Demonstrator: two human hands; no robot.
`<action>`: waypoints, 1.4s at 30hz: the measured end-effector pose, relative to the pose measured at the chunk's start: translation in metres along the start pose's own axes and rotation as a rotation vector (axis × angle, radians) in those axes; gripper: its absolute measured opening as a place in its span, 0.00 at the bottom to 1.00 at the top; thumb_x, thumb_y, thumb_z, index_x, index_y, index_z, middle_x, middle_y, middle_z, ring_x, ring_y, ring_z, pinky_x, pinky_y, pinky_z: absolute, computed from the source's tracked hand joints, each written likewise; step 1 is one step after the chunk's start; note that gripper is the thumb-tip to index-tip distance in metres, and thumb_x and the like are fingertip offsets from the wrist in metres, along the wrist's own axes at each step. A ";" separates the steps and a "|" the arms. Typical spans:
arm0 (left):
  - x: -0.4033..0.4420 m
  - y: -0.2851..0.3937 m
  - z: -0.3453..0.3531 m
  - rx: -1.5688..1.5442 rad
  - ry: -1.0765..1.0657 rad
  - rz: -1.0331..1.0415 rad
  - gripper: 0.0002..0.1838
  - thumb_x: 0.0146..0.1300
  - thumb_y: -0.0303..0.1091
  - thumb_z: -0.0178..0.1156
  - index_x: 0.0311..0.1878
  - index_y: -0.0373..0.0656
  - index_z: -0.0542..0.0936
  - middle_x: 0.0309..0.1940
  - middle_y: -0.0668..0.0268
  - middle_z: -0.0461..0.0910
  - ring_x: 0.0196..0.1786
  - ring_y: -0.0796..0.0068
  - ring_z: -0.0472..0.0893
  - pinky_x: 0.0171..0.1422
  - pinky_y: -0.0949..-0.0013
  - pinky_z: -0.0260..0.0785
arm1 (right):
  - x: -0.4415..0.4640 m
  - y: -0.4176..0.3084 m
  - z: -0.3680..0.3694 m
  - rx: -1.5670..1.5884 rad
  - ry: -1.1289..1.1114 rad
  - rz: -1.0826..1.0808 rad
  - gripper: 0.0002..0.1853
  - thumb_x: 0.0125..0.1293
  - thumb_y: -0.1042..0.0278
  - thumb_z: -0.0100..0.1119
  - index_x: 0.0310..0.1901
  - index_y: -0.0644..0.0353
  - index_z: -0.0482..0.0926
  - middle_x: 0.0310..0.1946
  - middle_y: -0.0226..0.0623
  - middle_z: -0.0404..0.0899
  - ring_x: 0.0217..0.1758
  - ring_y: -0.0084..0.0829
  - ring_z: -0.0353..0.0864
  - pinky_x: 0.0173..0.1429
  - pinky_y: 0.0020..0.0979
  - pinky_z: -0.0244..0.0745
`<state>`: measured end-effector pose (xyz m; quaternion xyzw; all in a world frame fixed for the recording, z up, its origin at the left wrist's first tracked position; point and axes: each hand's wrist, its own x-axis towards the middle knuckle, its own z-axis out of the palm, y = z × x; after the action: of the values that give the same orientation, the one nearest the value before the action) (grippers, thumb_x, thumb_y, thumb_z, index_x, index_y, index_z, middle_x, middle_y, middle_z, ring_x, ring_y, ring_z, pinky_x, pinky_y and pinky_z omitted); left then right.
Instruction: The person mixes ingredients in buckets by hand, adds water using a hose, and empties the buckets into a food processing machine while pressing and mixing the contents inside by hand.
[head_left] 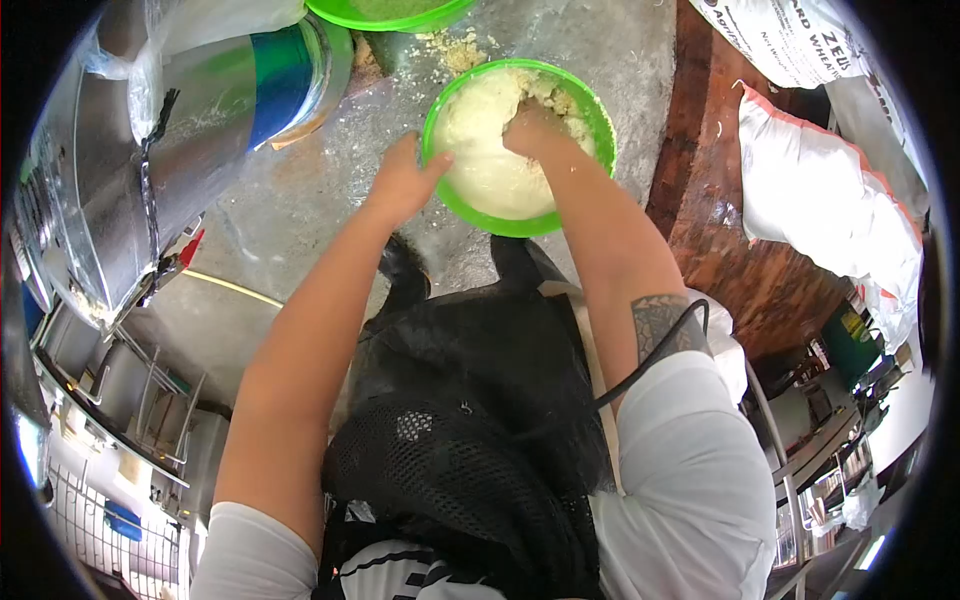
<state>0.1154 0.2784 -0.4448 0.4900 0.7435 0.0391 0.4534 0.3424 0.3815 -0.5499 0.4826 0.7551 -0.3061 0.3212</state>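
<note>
Green bowl (520, 228) sits on grey concrete floor (270, 220), near the floor's right edge, where brown boards (700, 150) begin. Pale mixture (485, 150) in the bowl: smooth on the left and toward the bottom, lumpy and crumbly at upper right.

Right hand (535, 132) is down in the mixture, upper right of the bowl's middle, fingers bent and partly buried; can't tell how far closed or whether it grips any. Left hand (408, 182) is at the bowl's left side, open, thumb spread from the fingers, thumb tip at the rim; no grip on anything visible.

Loose crumbs (460, 50) on the floor just beyond the bowl. Second green bowl (415, 24) past them, cut off by the frame. Big metal drum (200, 110) with a blue band on the left. White sack with orange-red edging (800, 195) over the boards on the right, printed sack (780, 40) just beyond. Dark boots (402, 275) on the near side of the bowl.
</note>
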 end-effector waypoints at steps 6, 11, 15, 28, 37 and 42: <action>0.036 0.016 0.012 -0.107 -0.042 -0.080 0.29 0.72 0.47 0.60 0.65 0.32 0.74 0.59 0.36 0.80 0.62 0.37 0.80 0.67 0.47 0.71 | -0.032 -0.003 0.013 0.265 -0.052 -0.040 0.30 0.61 0.53 0.63 0.61 0.63 0.82 0.52 0.55 0.86 0.61 0.51 0.84 0.67 0.47 0.77; 0.021 0.019 0.013 -0.161 0.037 -0.170 0.25 0.72 0.41 0.58 0.63 0.32 0.73 0.56 0.36 0.81 0.60 0.35 0.81 0.66 0.46 0.72 | -0.100 -0.025 -0.021 0.624 0.484 0.123 0.33 0.58 0.52 0.71 0.64 0.56 0.79 0.56 0.55 0.84 0.62 0.54 0.81 0.69 0.48 0.76; 0.018 0.005 0.015 -0.174 0.035 -0.140 0.25 0.68 0.36 0.58 0.63 0.31 0.72 0.56 0.36 0.81 0.60 0.35 0.81 0.66 0.46 0.72 | -0.112 -0.026 -0.002 0.022 0.674 0.015 0.27 0.60 0.52 0.71 0.60 0.53 0.82 0.55 0.51 0.84 0.62 0.52 0.81 0.68 0.47 0.77; -0.053 -0.071 0.057 -0.723 0.073 -0.469 0.27 0.61 0.29 0.62 0.64 0.33 0.75 0.53 0.43 0.84 0.57 0.49 0.85 0.61 0.54 0.76 | -0.119 0.023 -0.008 0.617 0.492 0.316 0.28 0.66 0.60 0.67 0.67 0.59 0.76 0.57 0.56 0.82 0.62 0.53 0.81 0.66 0.47 0.77; -0.153 -0.111 -0.002 -0.868 0.154 -0.563 0.25 0.61 0.29 0.60 0.63 0.34 0.76 0.49 0.50 0.85 0.45 0.60 0.87 0.41 0.59 0.80 | -0.124 -0.058 0.028 0.497 0.389 0.111 0.27 0.62 0.70 0.58 0.65 0.64 0.77 0.55 0.63 0.82 0.59 0.59 0.83 0.65 0.50 0.78; -0.285 -0.125 -0.103 -0.807 0.272 -0.708 0.23 0.60 0.28 0.58 0.60 0.33 0.78 0.46 0.51 0.85 0.39 0.62 0.87 0.32 0.61 0.78 | -0.215 -0.166 0.000 0.485 0.320 -0.171 0.20 0.60 0.69 0.58 0.51 0.72 0.82 0.46 0.63 0.84 0.54 0.59 0.84 0.62 0.50 0.79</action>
<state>-0.0136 0.0354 -0.2663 -0.0122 0.8407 0.2291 0.4904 0.2598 0.2095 -0.3569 0.5219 0.7390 -0.4234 0.0466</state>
